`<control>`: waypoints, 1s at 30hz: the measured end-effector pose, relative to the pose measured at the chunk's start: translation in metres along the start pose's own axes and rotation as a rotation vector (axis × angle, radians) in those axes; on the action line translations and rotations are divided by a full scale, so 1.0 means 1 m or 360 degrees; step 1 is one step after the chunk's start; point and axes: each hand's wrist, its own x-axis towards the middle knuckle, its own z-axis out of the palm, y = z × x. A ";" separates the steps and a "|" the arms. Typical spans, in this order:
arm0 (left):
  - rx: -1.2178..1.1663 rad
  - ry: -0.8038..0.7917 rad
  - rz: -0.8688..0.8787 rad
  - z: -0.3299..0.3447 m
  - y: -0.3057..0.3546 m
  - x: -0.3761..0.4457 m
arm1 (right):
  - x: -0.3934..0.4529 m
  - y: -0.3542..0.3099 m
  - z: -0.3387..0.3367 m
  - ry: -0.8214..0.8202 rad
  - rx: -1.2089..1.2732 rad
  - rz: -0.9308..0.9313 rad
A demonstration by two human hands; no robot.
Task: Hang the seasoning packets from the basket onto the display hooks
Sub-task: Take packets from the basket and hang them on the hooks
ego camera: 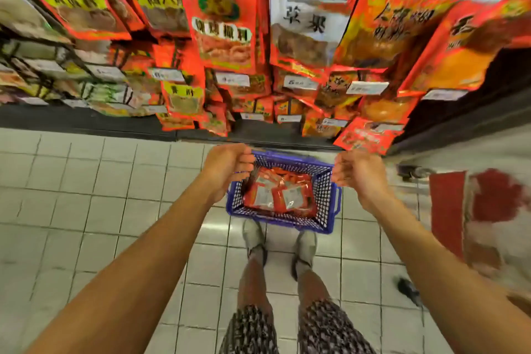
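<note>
A blue plastic basket (326,204) is held level above the tiled floor, just in front of the display's base. Several red seasoning packets (280,194) lie flat inside it. My left hand (227,168) grips the basket's left rim with curled fingers. My right hand (355,174) grips the right rim the same way. Above, the display wall (230,37) holds rows of red and orange packets hanging on hooks with white price tags. The hooks themselves are mostly hidden behind the packets.
My legs and white shoes (254,234) stand on the white tiled floor (86,210) right below the basket. A red and white object (474,210) lies on the floor at the right. A dark plinth (86,121) runs along the display's foot.
</note>
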 end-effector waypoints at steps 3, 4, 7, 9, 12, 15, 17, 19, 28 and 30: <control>0.0015 0.0057 -0.0209 0.009 -0.061 0.052 | 0.051 0.077 0.016 0.0053 -0.0122 0.0152; 0.0026 0.0083 -0.0268 0.011 -0.083 0.072 | 0.069 0.104 0.021 0.0076 -0.0177 0.0181; 0.0026 0.0105 -0.0445 0.014 -0.148 0.138 | 0.131 0.187 0.034 0.0090 -0.0385 0.0261; 0.0090 0.0049 -0.0519 0.016 -0.196 0.186 | 0.176 0.245 0.042 -0.0040 -0.0716 0.0230; 0.0311 0.0033 -0.0597 0.021 -0.262 0.254 | 0.239 0.326 0.059 -0.0024 -0.1176 0.0089; 0.0230 -0.0063 -0.0785 0.021 -0.317 0.311 | 0.290 0.395 0.075 -0.0188 -0.1695 -0.0084; 0.0110 -0.0087 -0.0866 0.020 -0.346 0.342 | 0.322 0.434 0.081 -0.0312 -0.1863 -0.0157; 0.0254 -0.0034 -0.0762 0.022 -0.374 0.370 | 0.355 0.476 0.089 -0.0439 -0.2058 -0.0253; 0.0569 -0.0030 -0.0595 0.019 -0.445 0.441 | 0.426 0.559 0.131 -0.0574 -0.2629 -0.0674; 0.0521 -0.0022 -0.0611 0.019 -0.445 0.441 | 0.422 0.554 0.126 -0.0583 -0.2449 -0.0741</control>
